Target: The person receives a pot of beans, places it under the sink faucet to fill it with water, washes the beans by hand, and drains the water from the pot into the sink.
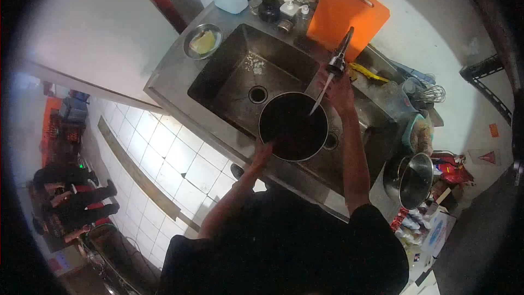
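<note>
A large round pot (293, 131) with a pale rim and dark interior is over the double sink (215, 95), across the divider. My left hand (263, 155) is closed on its near-left rim. Water runs in a thin stream from the faucet (337, 63) into the pot's far right part. My right hand (340, 97) is just under the faucet head, beside the stream and near the pot's far right edge. Its fingers are partly hidden, so I cannot tell whether they grip anything.
An orange cutting board (344, 13) leans on the wall behind the faucet. A metal plate (202, 42) with a sponge-like item is at the left. A metal bowl (416, 180) and a whisk (431, 94) are at the right. Another person (71, 196) is at far left.
</note>
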Tool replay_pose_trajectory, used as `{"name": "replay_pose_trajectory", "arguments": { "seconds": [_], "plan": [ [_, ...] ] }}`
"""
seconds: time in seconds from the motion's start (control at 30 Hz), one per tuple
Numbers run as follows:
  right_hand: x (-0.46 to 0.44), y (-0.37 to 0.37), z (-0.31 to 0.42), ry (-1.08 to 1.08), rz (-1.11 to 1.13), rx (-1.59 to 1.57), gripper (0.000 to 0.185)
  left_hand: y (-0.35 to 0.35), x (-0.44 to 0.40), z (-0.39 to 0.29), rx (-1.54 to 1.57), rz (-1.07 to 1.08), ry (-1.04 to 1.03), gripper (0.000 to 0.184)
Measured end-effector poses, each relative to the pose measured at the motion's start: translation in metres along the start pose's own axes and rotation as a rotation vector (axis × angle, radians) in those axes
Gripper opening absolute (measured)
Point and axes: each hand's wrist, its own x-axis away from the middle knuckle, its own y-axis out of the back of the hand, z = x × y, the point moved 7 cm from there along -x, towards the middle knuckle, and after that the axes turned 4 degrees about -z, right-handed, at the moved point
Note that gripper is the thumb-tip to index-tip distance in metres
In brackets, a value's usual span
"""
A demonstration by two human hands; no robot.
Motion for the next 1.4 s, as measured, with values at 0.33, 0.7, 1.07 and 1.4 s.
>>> {"name": "replay_pose_trajectory", "arguments": {
  "seconds": [0.33,0.7,1.07,1.4],
  "plan": [
    [0.092,0.091,-0.066,0.035,-0.437,0.581,0.055,-0.022,-0.035,0.06,0.074,-0.081,0.345,0.05],
    [0.154,0.04,-0.041,0.114,-0.614,0.676,0.051,-0.01,-0.049,-0.078,0.271,-0.045,0.176,0.061],
    [0.027,0.011,-0.161,-0.4,-0.205,1.255,0.057,-0.025,-0.099,-0.06,0.193,0.157,0.006,0.053],
    [0.058,-0.006,-0.221,-0.148,0.101,1.758,0.054,-0.02,-0.113,-0.046,0.103,0.103,-0.029,0.042]
  ]
}}
